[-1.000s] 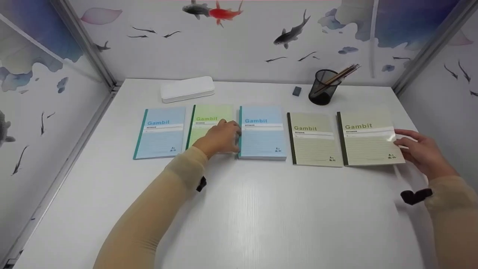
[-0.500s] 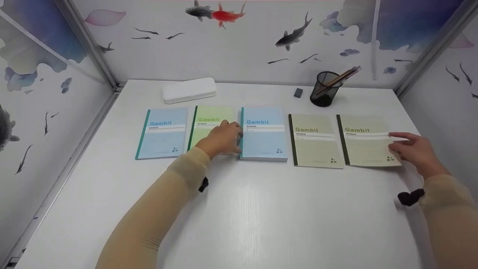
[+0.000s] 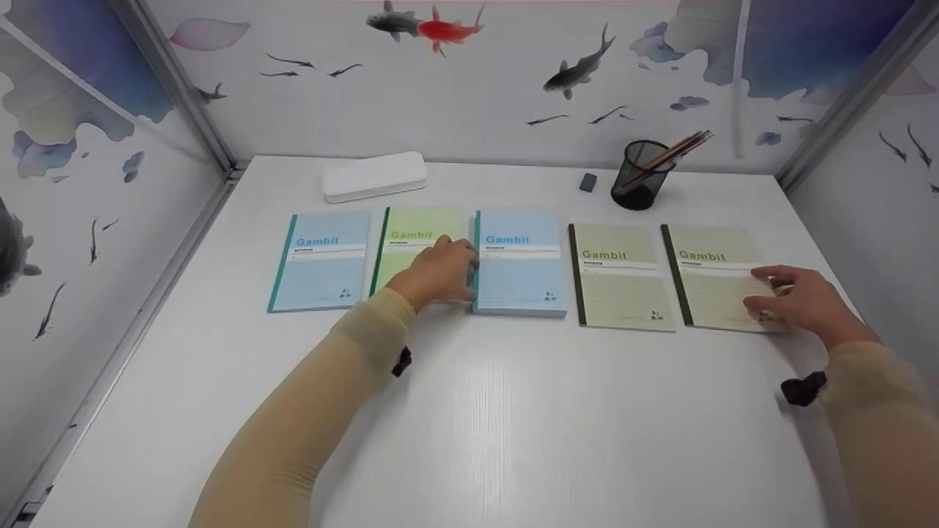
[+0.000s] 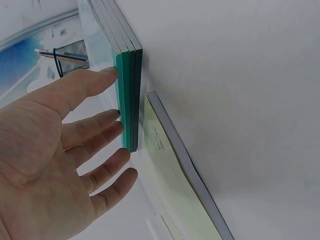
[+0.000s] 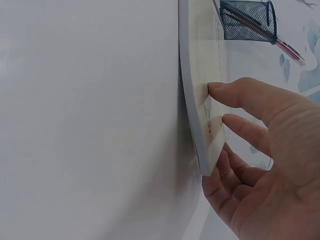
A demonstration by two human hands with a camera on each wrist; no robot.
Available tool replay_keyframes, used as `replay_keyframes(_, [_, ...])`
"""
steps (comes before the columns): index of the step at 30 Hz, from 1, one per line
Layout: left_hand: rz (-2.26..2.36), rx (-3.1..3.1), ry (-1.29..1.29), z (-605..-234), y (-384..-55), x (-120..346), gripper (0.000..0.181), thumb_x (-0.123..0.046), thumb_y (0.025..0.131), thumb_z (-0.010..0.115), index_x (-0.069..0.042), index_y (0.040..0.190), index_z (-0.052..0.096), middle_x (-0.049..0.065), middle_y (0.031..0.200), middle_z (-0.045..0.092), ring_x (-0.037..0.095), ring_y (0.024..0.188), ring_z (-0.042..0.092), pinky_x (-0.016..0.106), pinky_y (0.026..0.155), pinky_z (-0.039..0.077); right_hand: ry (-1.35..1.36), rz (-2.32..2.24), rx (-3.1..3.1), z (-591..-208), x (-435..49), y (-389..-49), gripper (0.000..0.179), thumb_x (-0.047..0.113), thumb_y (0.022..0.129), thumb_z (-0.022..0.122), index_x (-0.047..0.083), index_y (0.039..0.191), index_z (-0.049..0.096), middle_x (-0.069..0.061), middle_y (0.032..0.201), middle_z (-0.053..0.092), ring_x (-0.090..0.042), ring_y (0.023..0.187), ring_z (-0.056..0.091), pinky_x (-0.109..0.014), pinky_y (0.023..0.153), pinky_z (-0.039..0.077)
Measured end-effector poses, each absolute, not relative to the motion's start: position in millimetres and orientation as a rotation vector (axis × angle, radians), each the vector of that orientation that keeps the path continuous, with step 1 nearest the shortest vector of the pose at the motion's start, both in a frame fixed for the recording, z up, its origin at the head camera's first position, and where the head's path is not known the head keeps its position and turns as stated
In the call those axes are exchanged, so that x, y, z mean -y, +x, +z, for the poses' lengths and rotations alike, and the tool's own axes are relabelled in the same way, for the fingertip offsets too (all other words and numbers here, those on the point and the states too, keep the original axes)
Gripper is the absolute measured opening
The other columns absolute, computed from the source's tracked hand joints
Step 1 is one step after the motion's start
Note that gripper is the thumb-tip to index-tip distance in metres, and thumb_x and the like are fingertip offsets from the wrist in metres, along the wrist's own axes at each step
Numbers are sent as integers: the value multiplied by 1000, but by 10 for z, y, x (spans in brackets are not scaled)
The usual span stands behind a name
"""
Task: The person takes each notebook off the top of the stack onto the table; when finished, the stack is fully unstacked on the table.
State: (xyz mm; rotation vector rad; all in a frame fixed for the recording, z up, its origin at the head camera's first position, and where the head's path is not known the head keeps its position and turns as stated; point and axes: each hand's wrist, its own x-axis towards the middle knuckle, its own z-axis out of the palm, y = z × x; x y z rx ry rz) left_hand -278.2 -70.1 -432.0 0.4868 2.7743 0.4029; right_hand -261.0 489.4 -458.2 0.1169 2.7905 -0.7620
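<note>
In the head view my left hand (image 3: 438, 271) reaches over the light green notebook (image 3: 422, 220). Its fingertips touch the spine side of a stack of notebooks with a blue one (image 3: 519, 282) on top; in the left wrist view the fingers lie fairly straight against the green and dark spines (image 4: 125, 95). At the far right of the row, my right hand (image 3: 810, 302) holds the right edge of an olive notebook (image 3: 715, 293). Thumb and index finger rest on its cover (image 5: 204, 65), the other fingers curl at its edge, and that end bends slightly upward.
Another blue notebook (image 3: 319, 275) lies at the row's left end, and a second olive one (image 3: 620, 293) right of the stack. Behind stand a white case (image 3: 375, 178), a dark eraser (image 3: 587, 182) and a black mesh cup (image 3: 637, 187) with pencils.
The right edge of the far-right olive notebook has come down toward the table. My right hand has moved left over its cover. The left hand stays by the stack.
</note>
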Motion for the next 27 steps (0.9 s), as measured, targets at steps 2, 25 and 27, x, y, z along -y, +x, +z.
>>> replay_keyframes(2, [403,-2771,483,-4321,-2784,700,62,-30,89,82,-11,144,59,4,148,54,23,124,46,43,114,43,118,-738,-2778,-4569,-4874,-2610,80,41,94,73,-4,153,42,-38,142,42,-51,126,43,-54,95,43])
replay_keyframes(25, [413,-2766,494,-4300,-2777,703,63,-31,89,82,-10,144,59,3,149,53,24,126,43,43,113,43,39,-1029,-2772,-4588,-3799,-2473,49,37,104,60,11,145,58,-19,146,54,-32,121,52,-30,80,48])
replay_keyframes(27, [412,-2769,491,-4290,-2771,705,63,-31,89,82,-9,144,60,3,149,53,25,126,43,43,113,42,-7,-1075,-2763,-4583,-3636,-2467,44,34,104,62,11,142,61,-17,142,58,-27,114,54,-26,75,50])
